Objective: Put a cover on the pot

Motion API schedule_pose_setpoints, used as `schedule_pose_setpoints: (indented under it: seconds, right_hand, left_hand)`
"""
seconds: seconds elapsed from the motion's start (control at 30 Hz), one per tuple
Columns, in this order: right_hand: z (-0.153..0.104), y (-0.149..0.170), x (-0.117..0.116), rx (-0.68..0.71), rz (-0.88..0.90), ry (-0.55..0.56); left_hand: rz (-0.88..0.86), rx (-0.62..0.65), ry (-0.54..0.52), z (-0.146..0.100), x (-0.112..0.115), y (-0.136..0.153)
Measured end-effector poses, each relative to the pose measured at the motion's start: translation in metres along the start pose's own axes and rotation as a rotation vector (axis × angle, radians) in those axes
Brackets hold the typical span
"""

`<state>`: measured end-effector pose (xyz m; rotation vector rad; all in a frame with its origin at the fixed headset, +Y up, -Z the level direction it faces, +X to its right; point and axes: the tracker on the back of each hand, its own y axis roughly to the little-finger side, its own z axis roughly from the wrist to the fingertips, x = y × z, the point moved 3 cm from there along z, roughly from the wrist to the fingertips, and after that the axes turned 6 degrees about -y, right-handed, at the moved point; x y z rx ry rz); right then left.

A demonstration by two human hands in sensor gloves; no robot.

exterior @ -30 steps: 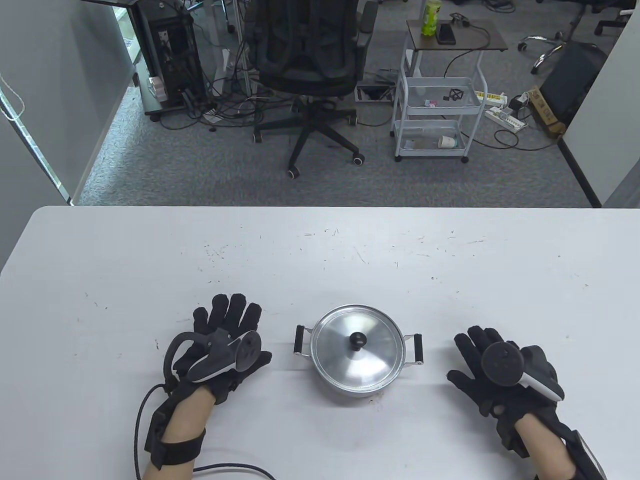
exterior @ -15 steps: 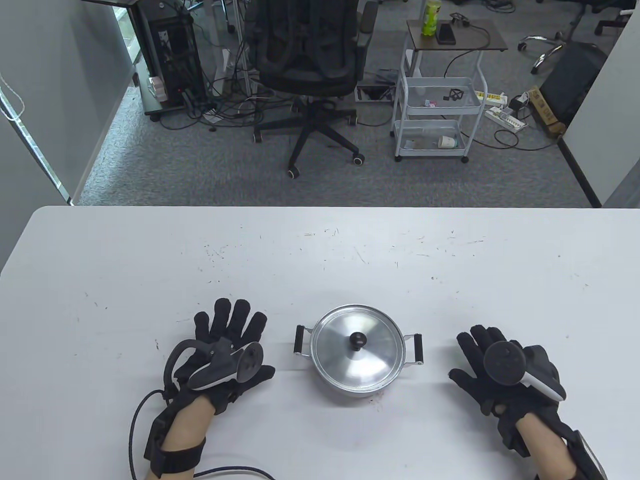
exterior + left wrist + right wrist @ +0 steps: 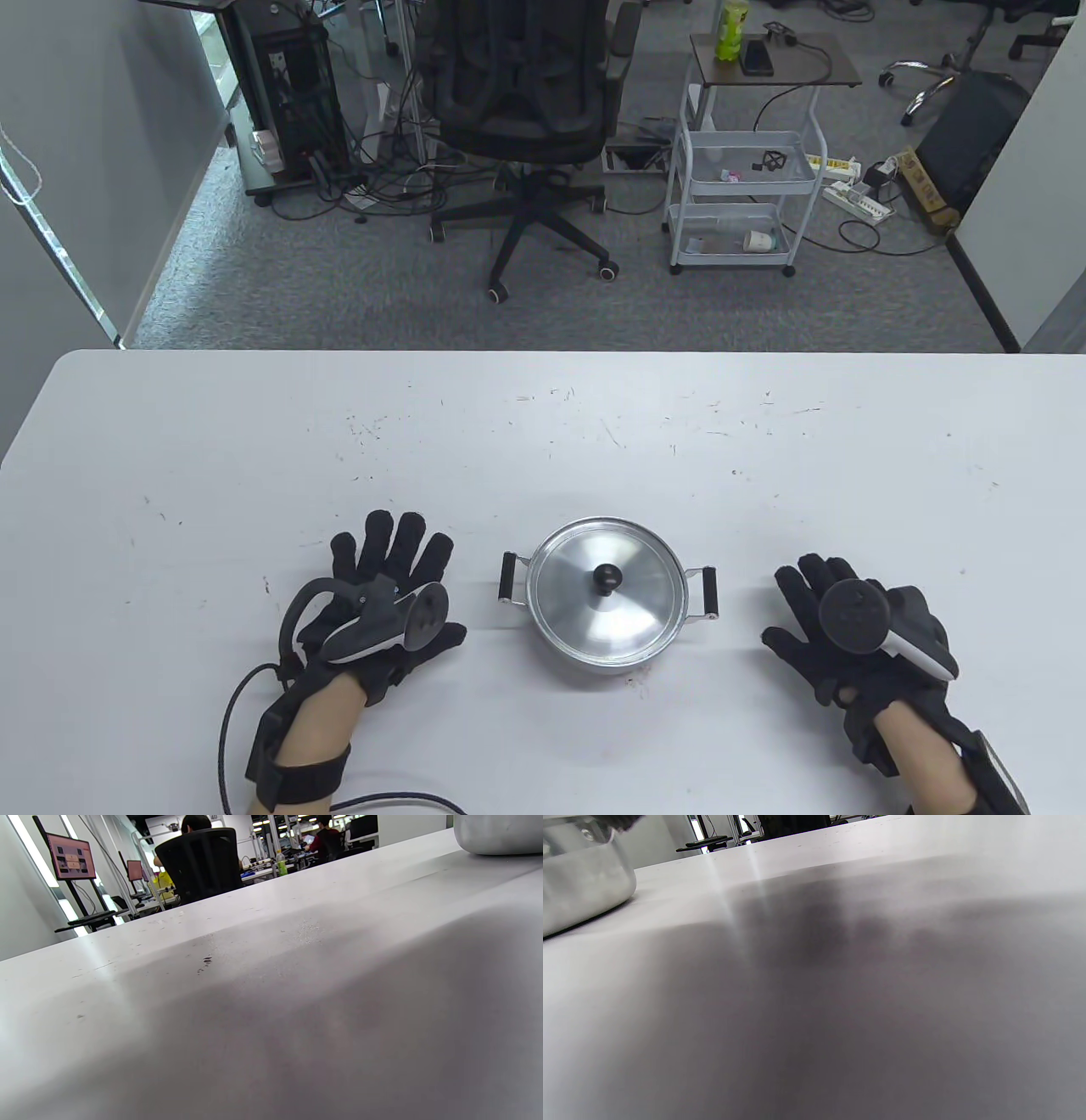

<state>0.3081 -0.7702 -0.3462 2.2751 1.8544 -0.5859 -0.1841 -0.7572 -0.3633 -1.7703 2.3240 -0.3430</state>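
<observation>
A small steel pot with two black side handles stands on the white table near the front edge. Its steel lid with a black knob sits on it. My left hand rests flat on the table to the left of the pot, fingers spread and empty. My right hand rests flat to the right of the pot, fingers spread and empty. The pot's wall shows at the top right of the left wrist view and at the top left of the right wrist view.
A cable runs from my left wrist along the table's front edge. Beyond the table's far edge stand an office chair and a white cart on the floor.
My left hand has shifted slightly to the right, toward the pot. The pot, the lid and my right hand have hardly moved.
</observation>
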Motion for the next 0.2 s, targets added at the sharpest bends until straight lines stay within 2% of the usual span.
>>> schedule_pose_setpoints:
  seconds: [0.2]
  right_hand:
    - [0.0008, 0.0010, -0.0014, -0.006, 0.005, -0.012]
  left_hand:
    - [-0.008, -0.005, 0.010, 0.0002, 0.0016, 0.0026]
